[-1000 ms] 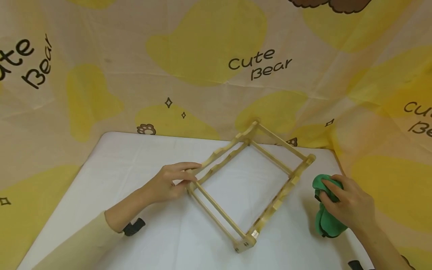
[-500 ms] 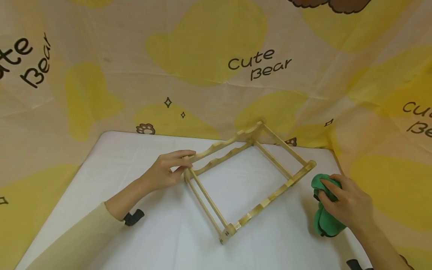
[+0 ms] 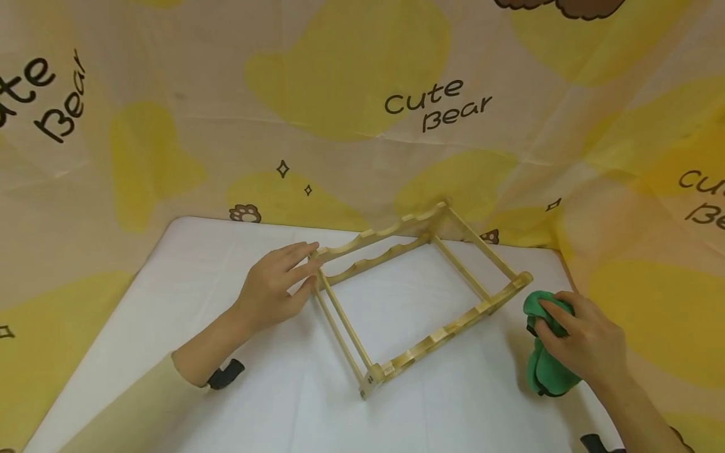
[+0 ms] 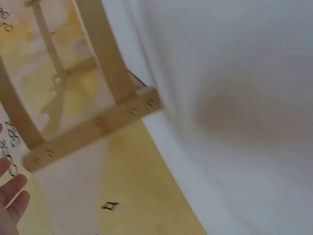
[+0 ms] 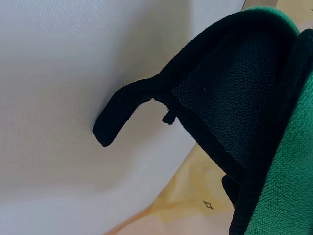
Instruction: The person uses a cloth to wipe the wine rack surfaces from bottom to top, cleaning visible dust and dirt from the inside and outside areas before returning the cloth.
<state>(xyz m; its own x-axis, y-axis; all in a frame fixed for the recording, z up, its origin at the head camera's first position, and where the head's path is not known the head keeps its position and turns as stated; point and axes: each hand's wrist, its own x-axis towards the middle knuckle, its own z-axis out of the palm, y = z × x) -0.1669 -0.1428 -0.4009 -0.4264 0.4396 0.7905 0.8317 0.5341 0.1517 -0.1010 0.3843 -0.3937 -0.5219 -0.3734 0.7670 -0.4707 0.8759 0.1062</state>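
Note:
A pale wooden rack (image 3: 436, 340) with scalloped rails and round crossbars stands at an angle on the white table. My left hand (image 3: 277, 286) is at its left corner, fingers loosely extended, fingertips right at the end of the upper rail. In the left wrist view the fingers (image 4: 14, 193) lie beside the rack's screwed end piece (image 4: 93, 129), not wrapped round it. At the right, my right hand (image 3: 589, 340) grips a bunched green cloth (image 3: 549, 371). Dark lining and black edging of the cloth show in the right wrist view, where a black strip (image 5: 117, 110) hangs from it.
The white table (image 3: 226, 251) ends at the back against a yellow printed curtain (image 3: 340, 94), which also hangs at both sides. The rack's far corner reaches close to the back curtain. A black wrist strap (image 3: 225, 374) shows under the left wrist.
The rack has turned clockwise, its near corner moving left and away from me. My left hand moved up and slightly left, its fingers loosening at the corner. The right hand stayed with the cloth.

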